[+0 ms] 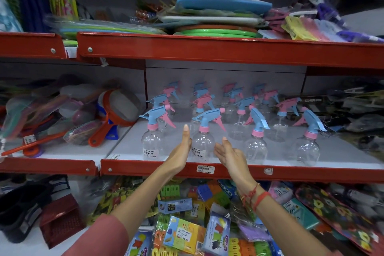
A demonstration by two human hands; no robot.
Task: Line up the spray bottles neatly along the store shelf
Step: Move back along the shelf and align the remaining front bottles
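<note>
Several clear spray bottles with blue and pink trigger heads stand in rows on the white middle shelf [342, 151]. In the front row, one bottle [150, 143] stands at the left, another [202, 143] in the middle, and two more [256, 147] [307, 150] to the right. My left hand [181, 150] is flat and upright just left of the middle front bottle. My right hand [229, 155] is spread, palm inward, just right of it. Neither hand grips the bottle; whether the left palm touches it is unclear.
The shelf's red front rail [291, 172] carries a price label [205, 169]. Orange strainers [112, 114] and packed utensils fill the left bay. Dark packaged goods [361, 122] crowd the right end. Stacked mats [220, 16] lie on the upper shelf. Coloured packets [187, 233] fill the lower shelf.
</note>
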